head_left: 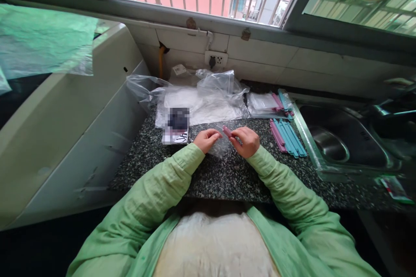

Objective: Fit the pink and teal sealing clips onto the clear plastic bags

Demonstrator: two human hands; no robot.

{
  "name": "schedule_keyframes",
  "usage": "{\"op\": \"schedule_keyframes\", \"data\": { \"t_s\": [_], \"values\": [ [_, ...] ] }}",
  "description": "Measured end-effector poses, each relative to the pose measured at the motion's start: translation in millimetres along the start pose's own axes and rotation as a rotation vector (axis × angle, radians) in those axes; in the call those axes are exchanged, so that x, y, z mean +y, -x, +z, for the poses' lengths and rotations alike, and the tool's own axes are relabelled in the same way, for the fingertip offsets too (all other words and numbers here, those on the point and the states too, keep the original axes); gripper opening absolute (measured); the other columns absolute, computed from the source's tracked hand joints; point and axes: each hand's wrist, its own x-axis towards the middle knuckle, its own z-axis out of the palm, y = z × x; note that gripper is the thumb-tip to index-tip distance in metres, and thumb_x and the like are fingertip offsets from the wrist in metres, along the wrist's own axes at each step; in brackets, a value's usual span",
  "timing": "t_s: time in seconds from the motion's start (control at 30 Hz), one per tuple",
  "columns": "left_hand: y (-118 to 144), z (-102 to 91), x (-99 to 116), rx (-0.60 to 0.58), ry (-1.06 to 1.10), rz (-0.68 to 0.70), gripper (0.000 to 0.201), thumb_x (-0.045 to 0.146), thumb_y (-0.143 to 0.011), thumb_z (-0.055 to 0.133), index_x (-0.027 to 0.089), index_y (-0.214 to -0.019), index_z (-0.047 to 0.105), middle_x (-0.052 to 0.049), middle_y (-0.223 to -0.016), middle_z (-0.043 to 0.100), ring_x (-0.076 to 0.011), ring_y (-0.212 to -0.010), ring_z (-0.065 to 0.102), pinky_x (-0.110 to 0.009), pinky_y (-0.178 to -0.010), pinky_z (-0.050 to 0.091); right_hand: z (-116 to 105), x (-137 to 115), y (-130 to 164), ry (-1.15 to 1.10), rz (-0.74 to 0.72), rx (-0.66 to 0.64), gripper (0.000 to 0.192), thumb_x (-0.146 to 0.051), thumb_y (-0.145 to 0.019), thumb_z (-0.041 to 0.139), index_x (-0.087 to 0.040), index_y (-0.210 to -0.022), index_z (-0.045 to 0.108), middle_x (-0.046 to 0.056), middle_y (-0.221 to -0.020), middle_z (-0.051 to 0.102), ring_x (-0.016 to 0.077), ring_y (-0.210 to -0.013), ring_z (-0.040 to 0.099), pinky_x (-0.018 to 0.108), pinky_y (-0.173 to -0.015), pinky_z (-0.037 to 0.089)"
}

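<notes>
Over the speckled counter, my right hand (pixel 246 140) pinches a slim pink plastic stick (pixel 226 130), its end pointing toward my other hand. A small clear plastic bag (pixel 218 149) hangs between the two hands, its edge in the closed thumb and fingers of my left hand (pixel 208 140). Whether the stick's tip is inside the bag or only beside it, I cannot tell. To the right, several pink sticks (pixel 277 135) and blue sticks (pixel 292 138) lie side by side. Behind them is a pile of clear bags (pixel 261 101) with pink and blue sticks on it.
Large clear plastic sheeting with white contents (pixel 208 106) lies toward the wall. A small printed card (pixel 175 136), partly blurred out, is left of my hands. A steel sink (pixel 351 138) borders the right side; a pale appliance (pixel 97 108) stands left. A wall socket (pixel 216 58) is behind.
</notes>
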Motion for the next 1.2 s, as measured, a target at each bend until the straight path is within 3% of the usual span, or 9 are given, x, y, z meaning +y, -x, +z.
{"op": "schedule_keyframes", "data": {
  "t_s": [0.1, 0.3, 0.5, 0.67, 0.83, 0.97, 1.2],
  "values": [
    [0, 0.6, 0, -0.03, 0.035, -0.039, 0.026, 0.037, -0.068, 0.054, 0.014, -0.068, 0.065, 0.003, -0.043, 0.05, -0.009, -0.047, 0.047, -0.02, -0.048, 0.038, 2, 0, 1, 0.04, -0.041, -0.023, 0.019, -0.031, -0.081, 0.045, -0.017, -0.079, 0.059, 0.005, -0.073, 0.063, 0.016, -0.068, 0.053, 0.028, -0.066, 0.04],
    [1, 0.0, 5, -0.153, 0.192, -0.228, 0.02, 0.028, -0.066, 0.053, 0.011, -0.072, 0.062, 0.009, -0.035, 0.032, -0.0034, -0.03, 0.027, -0.018, -0.033, 0.019, 6, 2, 4, 0.05, -0.077, -0.073, 0.021, -0.032, -0.082, 0.044, -0.017, -0.08, 0.059, 0.006, -0.073, 0.062, 0.0158, -0.068, 0.051, 0.028, -0.066, 0.039],
    [2, -3.0, 9, -0.233, 0.236, -0.323, 0.019, 0.02, -0.063, 0.051, 0.012, -0.076, 0.062, 0.01, -0.035, 0.028, -0.0023, -0.029, 0.024, -0.017, -0.033, 0.016, 8, 2, 5, 0.033, -0.08, -0.098, 0.023, -0.033, -0.083, 0.042, -0.018, -0.081, 0.06, 0.006, -0.073, 0.061, 0.0158, -0.069, 0.05, 0.029, -0.066, 0.039],
    [2, -3.5, 11, -0.232, 0.208, -0.305, 0.017, 0.016, -0.061, 0.048, 0.012, -0.071, 0.061, 0.01, -0.035, 0.028, -0.0023, -0.03, 0.022, -0.018, -0.034, 0.015, 9, -1, 5, 0.046, -0.092, -0.113, 0.023, -0.032, -0.082, 0.043, -0.018, -0.08, 0.06, 0.006, -0.071, 0.061, 0.0155, -0.067, 0.05, 0.029, -0.064, 0.039],
    [3, -4.4, 15, -0.208, 0.138, -0.122, 0.013, 0.016, -0.059, 0.05, 0.013, -0.066, 0.061, 0.008, -0.038, 0.038, -0.006, -0.041, 0.038, -0.018, -0.043, 0.031, 10, -3, 6, 0.037, -0.117, -0.078, 0.021, -0.029, -0.082, 0.043, -0.016, -0.079, 0.06, 0.006, -0.07, 0.06, 0.0152, -0.066, 0.049, 0.027, -0.064, 0.039],
    [3, -5.2, 15, -0.197, 0.104, -0.064, 0.013, 0.025, -0.061, 0.057, 0.013, -0.064, 0.059, 0.006, -0.043, 0.044, -0.0092, -0.05, 0.045, -0.02, -0.051, 0.036, 12, -3, 6, 0.063, -0.115, -0.091, 0.021, -0.03, -0.082, 0.043, -0.017, -0.077, 0.059, 0.005, -0.07, 0.06, 0.0156, -0.067, 0.049, 0.027, -0.064, 0.039],
    [2, -1.3, 8, -0.117, 0.102, -0.1, 0.05, 0.063, -0.064, 0.048, 0.014, -0.054, 0.049, 0.005, -0.042, 0.036, -0.0059, -0.04, 0.032, -0.021, -0.04, 0.024, 14, -4, 5, 0.098, -0.15, -0.094, 0.02, -0.029, -0.081, 0.044, -0.016, -0.075, 0.059, 0.005, -0.067, 0.058, 0.0152, -0.065, 0.047, 0.027, -0.063, 0.038]
  ]
}}
